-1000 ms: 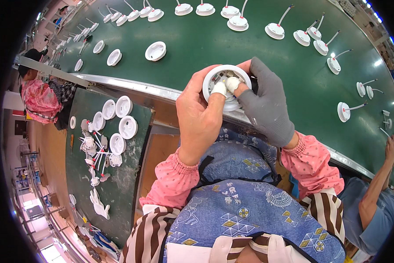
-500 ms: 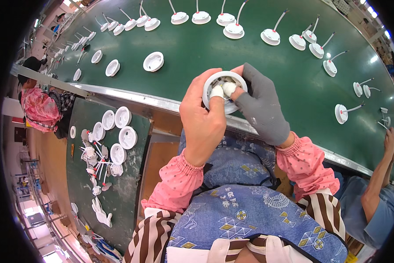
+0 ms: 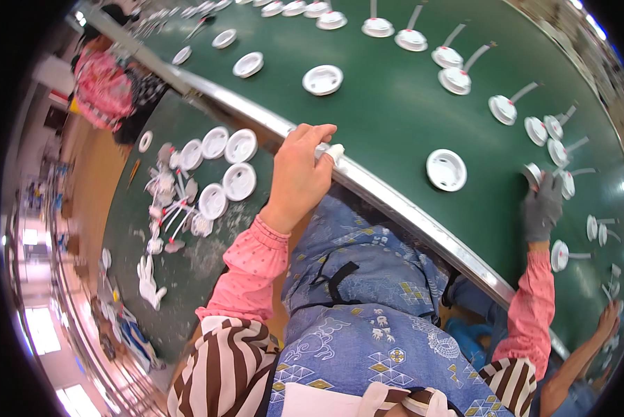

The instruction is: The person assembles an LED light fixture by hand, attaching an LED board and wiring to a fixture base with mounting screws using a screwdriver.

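My left hand (image 3: 301,174) hovers at the metal rail along the belt's near edge. Its fingers are loosely bent, the thumb in a white finger cover and apart from them, with no object seen in the hand. My right hand (image 3: 543,208), in a grey glove, reaches far right over the belt. Its fingertips are on a tilted white downlight (image 3: 532,174), partly hidden by the glove. A round white lamp housing (image 3: 446,171) lies open side up on the green belt between my hands. Beside the right hand stand several white downlights with cables (image 3: 556,151).
More white housings (image 3: 323,80) and cabled downlights (image 3: 455,80) are spread along the belt. On the green side table (image 3: 194,278) lie white housings, small wired parts and a white glove (image 3: 150,283). A co-worker's hand (image 3: 609,318) is at the lower right; another person (image 3: 103,87) sits far left.
Both hands have parted from the housing they held; a housing now lies on the belt. The right hand has gone right to a downlight, the left back to the rail. The whole view has shifted.
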Available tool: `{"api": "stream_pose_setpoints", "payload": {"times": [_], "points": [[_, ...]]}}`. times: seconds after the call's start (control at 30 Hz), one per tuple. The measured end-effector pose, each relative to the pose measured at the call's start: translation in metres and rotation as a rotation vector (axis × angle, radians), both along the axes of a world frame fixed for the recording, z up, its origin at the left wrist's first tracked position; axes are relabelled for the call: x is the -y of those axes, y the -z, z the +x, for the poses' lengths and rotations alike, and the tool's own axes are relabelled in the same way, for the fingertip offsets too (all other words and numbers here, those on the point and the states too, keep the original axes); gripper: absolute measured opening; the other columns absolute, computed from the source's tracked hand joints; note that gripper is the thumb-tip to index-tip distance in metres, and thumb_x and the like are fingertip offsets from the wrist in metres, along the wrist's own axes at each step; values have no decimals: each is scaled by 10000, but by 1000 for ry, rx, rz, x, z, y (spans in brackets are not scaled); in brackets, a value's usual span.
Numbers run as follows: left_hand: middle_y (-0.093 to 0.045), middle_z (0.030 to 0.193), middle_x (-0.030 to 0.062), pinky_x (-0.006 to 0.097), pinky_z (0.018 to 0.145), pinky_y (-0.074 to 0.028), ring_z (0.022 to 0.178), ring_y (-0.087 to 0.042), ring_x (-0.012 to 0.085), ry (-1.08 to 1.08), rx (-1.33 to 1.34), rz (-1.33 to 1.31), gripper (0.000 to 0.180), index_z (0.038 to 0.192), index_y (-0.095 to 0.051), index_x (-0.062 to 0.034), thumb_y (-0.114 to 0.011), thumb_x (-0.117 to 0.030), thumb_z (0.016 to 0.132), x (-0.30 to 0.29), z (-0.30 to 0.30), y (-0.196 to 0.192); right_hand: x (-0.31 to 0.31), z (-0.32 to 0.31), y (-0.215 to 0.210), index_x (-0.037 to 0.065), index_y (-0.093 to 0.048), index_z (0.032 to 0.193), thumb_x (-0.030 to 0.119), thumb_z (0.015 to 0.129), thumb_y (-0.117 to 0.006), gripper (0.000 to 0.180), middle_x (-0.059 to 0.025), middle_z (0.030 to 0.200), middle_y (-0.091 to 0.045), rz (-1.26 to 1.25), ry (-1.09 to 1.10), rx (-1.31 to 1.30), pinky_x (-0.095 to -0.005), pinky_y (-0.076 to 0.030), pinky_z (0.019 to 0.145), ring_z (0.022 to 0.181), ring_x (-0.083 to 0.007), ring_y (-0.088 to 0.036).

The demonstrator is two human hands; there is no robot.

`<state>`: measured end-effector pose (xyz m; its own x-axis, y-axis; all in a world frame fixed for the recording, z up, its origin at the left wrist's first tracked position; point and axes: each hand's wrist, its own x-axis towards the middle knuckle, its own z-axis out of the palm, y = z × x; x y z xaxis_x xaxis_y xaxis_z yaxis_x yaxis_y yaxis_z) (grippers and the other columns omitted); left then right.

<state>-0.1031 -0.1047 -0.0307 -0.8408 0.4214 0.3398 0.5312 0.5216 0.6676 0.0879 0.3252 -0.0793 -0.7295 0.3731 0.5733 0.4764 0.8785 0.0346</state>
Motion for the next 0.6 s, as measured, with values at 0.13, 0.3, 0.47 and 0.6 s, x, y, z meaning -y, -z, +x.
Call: {"api": "stream_pose_setpoints", "payload": {"times": [0.13,0.3,0.47,0.6], "points": [[-669,951,131,321,739,-530,839,-671,246,18,46,-71,306,1135,-703,-15,-625,44,845,50,24,-1,30,13,0,51,-598,1269,150,937,-650,351,-182,1142,-597,-137,-209,150,-453,-535,790,985,-402,-642],[-690,955,136,343,720,-534,838,-690,295,-224,-152,-214,276,1064,-727,-33,-609,48,827,126,27,-28,36,36,-34,19,-628,1296,17,912,-603,386,-123,1156,-641,-316,-162,115,-309,-512,735,881,-206,-635],[-727,1016,156,404,752,-553,850,-707,325,-594,-134,-568,245,1027,-743,-38,-618,-25,816,255,-21,-22,127,7,-86,18,-679,1218,29,941,-608,286,-111,1039,-649,-295,-425,-6,-316,-497,692,825,-220,-622],[-700,934,167,445,794,-527,878,-660,339,-642,-70,-661,223,962,-765,-55,-659,-131,780,277,-55,3,182,-22,-96,10,-684,1195,-7,896,-598,311,-150,1048,-649,-329,-647,60,-365,-508,714,854,-280,-641]]}}
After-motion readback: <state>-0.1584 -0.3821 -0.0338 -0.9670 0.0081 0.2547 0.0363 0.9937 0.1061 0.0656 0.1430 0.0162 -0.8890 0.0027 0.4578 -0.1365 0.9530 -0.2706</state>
